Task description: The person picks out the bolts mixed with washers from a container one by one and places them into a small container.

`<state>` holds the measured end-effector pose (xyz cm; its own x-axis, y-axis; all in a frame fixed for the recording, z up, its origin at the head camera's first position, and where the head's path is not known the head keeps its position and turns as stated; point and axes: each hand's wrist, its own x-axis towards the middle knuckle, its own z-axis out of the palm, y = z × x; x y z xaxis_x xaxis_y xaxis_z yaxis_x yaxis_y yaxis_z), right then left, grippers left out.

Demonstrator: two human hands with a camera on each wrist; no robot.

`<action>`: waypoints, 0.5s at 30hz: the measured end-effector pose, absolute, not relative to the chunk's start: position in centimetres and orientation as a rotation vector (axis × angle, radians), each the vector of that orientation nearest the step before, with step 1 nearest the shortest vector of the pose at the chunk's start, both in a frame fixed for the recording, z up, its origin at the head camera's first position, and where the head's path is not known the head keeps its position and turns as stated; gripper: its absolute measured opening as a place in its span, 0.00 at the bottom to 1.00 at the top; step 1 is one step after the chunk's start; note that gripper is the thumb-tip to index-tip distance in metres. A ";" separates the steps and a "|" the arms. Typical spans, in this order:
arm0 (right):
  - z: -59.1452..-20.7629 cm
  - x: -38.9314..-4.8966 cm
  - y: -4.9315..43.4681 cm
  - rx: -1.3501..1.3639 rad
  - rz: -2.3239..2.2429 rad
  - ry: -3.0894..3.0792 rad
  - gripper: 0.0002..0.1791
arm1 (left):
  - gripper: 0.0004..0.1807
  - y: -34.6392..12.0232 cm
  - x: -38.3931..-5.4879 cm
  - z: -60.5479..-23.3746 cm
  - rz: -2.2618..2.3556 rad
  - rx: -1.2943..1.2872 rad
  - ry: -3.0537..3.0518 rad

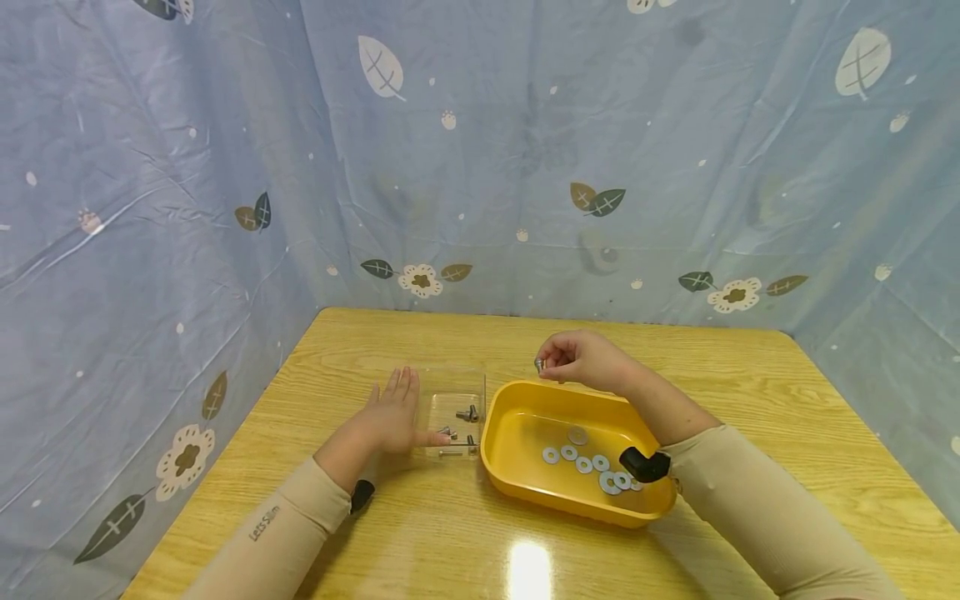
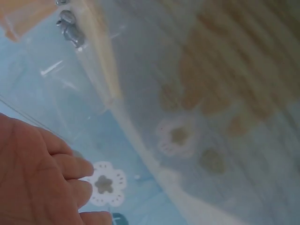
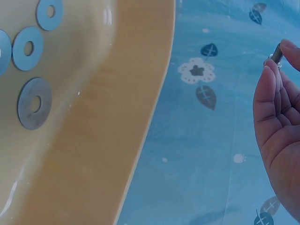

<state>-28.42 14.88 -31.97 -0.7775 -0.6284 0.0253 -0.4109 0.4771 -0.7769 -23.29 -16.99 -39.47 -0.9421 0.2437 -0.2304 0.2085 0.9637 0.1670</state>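
Observation:
My right hand [image 1: 588, 358] pinches a small metal bolt [image 1: 539, 365] between thumb and fingertips, just beyond the far rim of the yellow tray [image 1: 504, 471]. In the right wrist view the threaded shank of the bolt [image 3: 277, 55] sticks up between the fingers. My left hand [image 1: 392, 417] lies along the left side of a clear plastic box [image 1: 452, 383], fingers straight and thumb stretched across the near part of the box. Several bolts [image 1: 468, 413] lie loose in that box, some partly covered by the thumb.
Several flat washers [image 1: 584, 465] lie in the yellow tray, which stands right beside the clear box. The wooden table [image 1: 360, 533] is bounded at the back and left by a blue patterned curtain [image 1: 480, 167].

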 end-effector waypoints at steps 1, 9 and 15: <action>-31.9 -28.4 14.9 -0.884 -1.192 2.461 0.09 | 0.67 -17.0 -23.3 -39.5 0.216 0.333 2.863; -31.7 -28.7 14.5 -0.894 -1.194 2.476 0.08 | 0.68 -17.0 -23.1 -39.4 0.240 0.362 2.881; -31.2 -29.4 13.2 -0.879 -1.164 2.506 0.08 | 0.68 -17.0 -23.2 -39.4 0.247 0.388 2.875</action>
